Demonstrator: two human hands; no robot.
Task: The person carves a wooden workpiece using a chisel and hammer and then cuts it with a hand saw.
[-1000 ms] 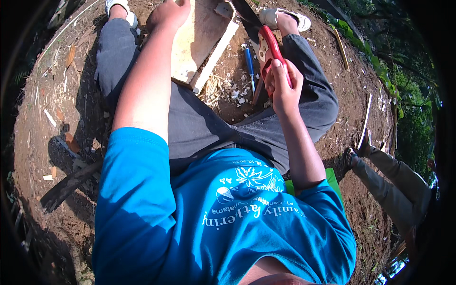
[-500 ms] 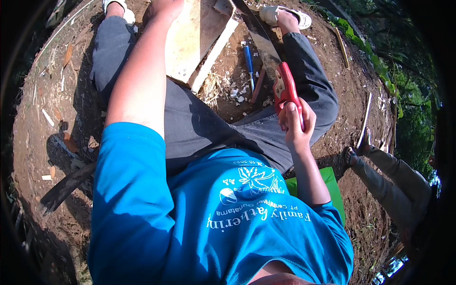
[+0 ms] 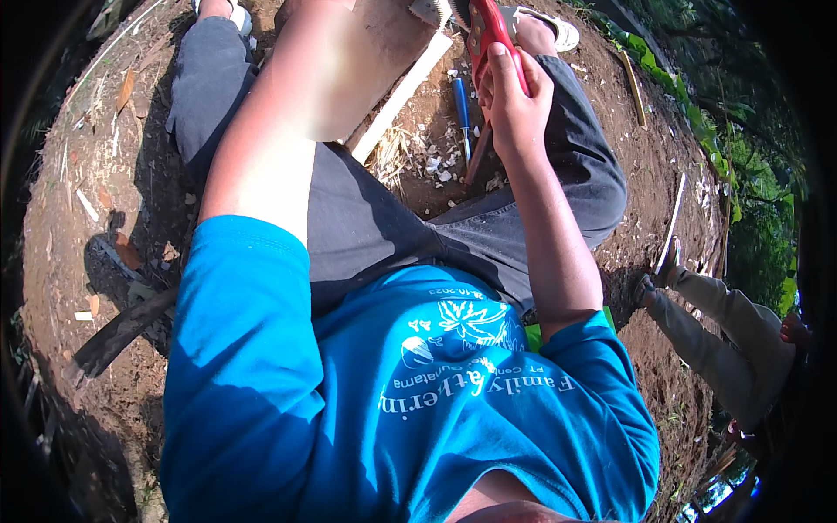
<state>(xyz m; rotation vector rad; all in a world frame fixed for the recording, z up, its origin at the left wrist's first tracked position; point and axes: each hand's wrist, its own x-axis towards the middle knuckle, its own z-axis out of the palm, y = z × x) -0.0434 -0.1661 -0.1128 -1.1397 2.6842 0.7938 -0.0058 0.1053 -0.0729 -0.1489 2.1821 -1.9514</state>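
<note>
My right hand [image 3: 521, 100] is closed round the red handle of a hand saw [image 3: 499, 35]. The saw points away from me, and most of its blade is cut off by the top edge. My left forearm reaches over a wooden board [image 3: 392, 48] between my legs. At the top edge only a bit of my left hand [image 3: 316, 5] shows, by the board; its fingers are out of sight. Part of the board looks smeared. Along its right side runs a pale wooden edge [image 3: 405, 96].
A blue-handled chisel [image 3: 461, 103] and a reddish-brown stick [image 3: 479, 155] lie on the soil among wood shavings [image 3: 390, 159]. A dark log [image 3: 122, 336] is at the left. Another person's legs [image 3: 706, 327] stand at the right, near green plants [image 3: 758, 227].
My right hand has carried the saw forward and slightly left, toward the board's far end. My left arm has shifted a little to the right.
</note>
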